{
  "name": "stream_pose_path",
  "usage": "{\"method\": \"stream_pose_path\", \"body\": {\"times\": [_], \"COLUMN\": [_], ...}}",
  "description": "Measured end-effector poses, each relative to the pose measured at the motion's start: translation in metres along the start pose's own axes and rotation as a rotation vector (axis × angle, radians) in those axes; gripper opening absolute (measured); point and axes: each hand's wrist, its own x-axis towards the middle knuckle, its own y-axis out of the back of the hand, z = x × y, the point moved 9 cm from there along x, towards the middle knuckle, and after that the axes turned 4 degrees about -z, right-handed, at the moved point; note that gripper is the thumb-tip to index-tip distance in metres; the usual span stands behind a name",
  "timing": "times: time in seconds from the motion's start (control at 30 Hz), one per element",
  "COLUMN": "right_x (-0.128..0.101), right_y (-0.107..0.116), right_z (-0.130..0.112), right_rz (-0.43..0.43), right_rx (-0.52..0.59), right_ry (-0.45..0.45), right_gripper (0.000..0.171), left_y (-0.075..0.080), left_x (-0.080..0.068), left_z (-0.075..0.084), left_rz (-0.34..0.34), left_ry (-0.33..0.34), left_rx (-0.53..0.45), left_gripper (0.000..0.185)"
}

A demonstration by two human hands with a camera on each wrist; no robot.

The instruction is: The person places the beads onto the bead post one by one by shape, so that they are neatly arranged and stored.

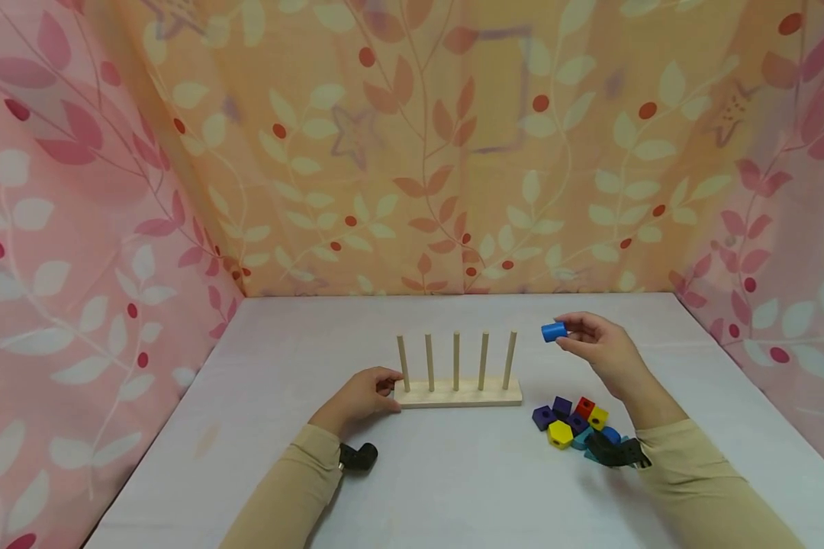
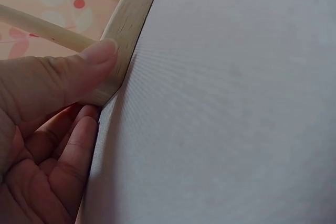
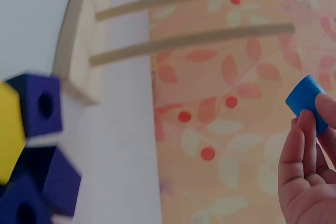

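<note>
Left hand [image 1: 358, 398]: fingers and thumb grip left end of wooden peg rack [image 1: 457, 393], five upright pegs bare. Rack likely light, rigid; steady by base. Blue cylinder bead [image 1: 552, 331]: pinched in right hand [image 1: 600, 348] fingertips, held above table [image 1: 453, 488] right of rack; small, hard, probably smooth; grip curved sides. Loose coloured beads [image 1: 572, 421] lie below.

**Around the work**

A white table [image 1: 453, 488] is enclosed on three sides by a leaf-patterned cloth backdrop [image 1: 412, 152], orange along the far edge, pink along the left and right edges. Near the right edge lies a pile of coloured beads [image 1: 570, 423]: purple, red, yellow, teal.
</note>
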Motion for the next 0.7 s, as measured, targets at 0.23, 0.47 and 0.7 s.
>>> {"method": "stream_pose_path", "body": {"times": [0.23,0.47,0.7], "right_x": [0.012,0.024,0.033], "right_y": [-0.018,-0.042,-0.064], "right_z": [-0.031,-0.054,-0.071], "right_rz": [-0.013,-0.051,-0.072], "right_rx": [0.076,0.236,0.261], "right_ry": [0.083,0.136,0.141], "right_gripper": [0.036,0.035,0.029], "left_y": [0.000,0.000,0.001], "left_x": [0.000,0.000,-0.001], "left_z": [0.001,0.003,0.002], "left_rz": [-0.008,-0.005,-0.003], "left_ry": [-0.006,-0.016,-0.005], "left_rx": [0.003,0.018,0.007], "left_gripper": [0.056,0.053,0.053]}}
